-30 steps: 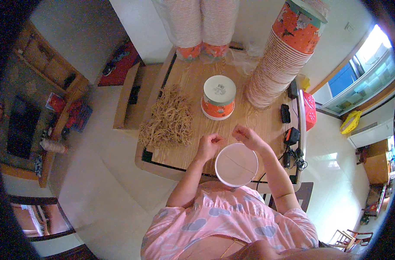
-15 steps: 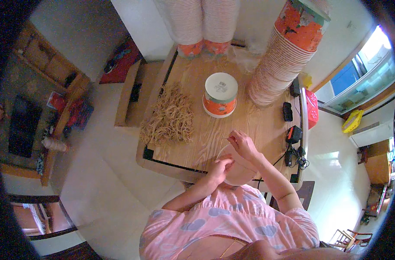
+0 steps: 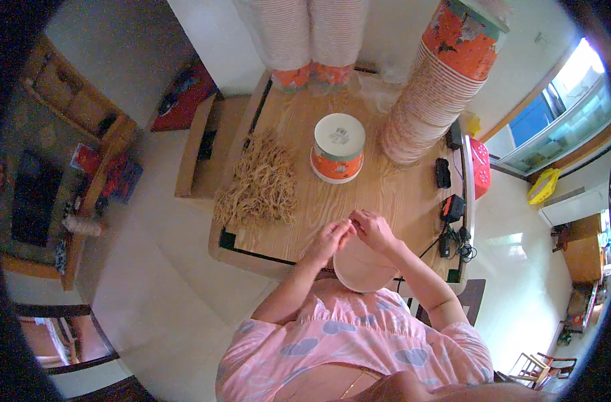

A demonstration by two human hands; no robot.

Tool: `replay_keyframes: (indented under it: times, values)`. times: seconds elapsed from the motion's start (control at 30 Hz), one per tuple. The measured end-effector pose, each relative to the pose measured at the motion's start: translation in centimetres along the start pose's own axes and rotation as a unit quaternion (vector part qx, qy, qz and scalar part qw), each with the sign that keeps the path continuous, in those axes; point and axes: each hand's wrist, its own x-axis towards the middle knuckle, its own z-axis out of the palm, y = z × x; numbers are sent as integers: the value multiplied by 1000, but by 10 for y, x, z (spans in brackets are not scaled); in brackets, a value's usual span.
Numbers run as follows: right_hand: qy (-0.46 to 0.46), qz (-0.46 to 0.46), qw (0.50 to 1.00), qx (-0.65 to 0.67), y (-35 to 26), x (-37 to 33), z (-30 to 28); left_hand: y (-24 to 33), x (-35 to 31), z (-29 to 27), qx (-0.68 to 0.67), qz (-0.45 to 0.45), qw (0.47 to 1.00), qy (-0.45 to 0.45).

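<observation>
At the table's near edge, a round white paper bucket rests against my front with its pale side up. A thin cord runs faintly across it toward my fingers. My left hand and my right hand meet at the bucket's far left rim, both closed, fingertips pinched together on the cord. The fingers hide the cord's end. Farther off stands an upside-down orange and white paper bucket. To its left lies a loose heap of tan cords.
A tall leaning stack of paper buckets stands at the back right, and two wrapped stacks at the back. Black chargers and cables lie along the right edge of the wooden table. A cardboard box adjoins its left side.
My left hand has moved up and away from the bucket's near left side to join the right at the far rim. My right hand has come slightly nearer me.
</observation>
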Motion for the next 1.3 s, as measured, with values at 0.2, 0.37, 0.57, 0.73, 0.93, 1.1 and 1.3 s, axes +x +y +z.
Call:
replay_keyframes:
  times: [0.2, 0.37, 0.57, 0.73, 0.93, 1.1, 1.3]
  values:
    - [-16, -15, 1000, -16, -5, 2, -1, -22, 24, -71, 110, -21, 992, 67]
    - [-21, -9, 1000, -10, -10, 2, -1, -38, 16, -57, 292, 156, 937, 114]
    - [-25, -2, 999, -23, -11, 3, -3, -20, -31, 17, -68, -9, 994, -87]
    - [14, 51, 998, -31, -10, 0, -2, -50, -34, 18, -124, -99, 987, 4]
    - [46, 72, 996, -39, 1, -2, 1, -56, -24, 33, -131, -39, 985, 107]
    - [50, 97, 994, -8, -6, -2, 0, -77, -3, 36, -140, 37, 978, 153]
    - [64, 73, 995, -7, 0, -4, -1, -39, -6, 29, -180, -12, 977, 113]
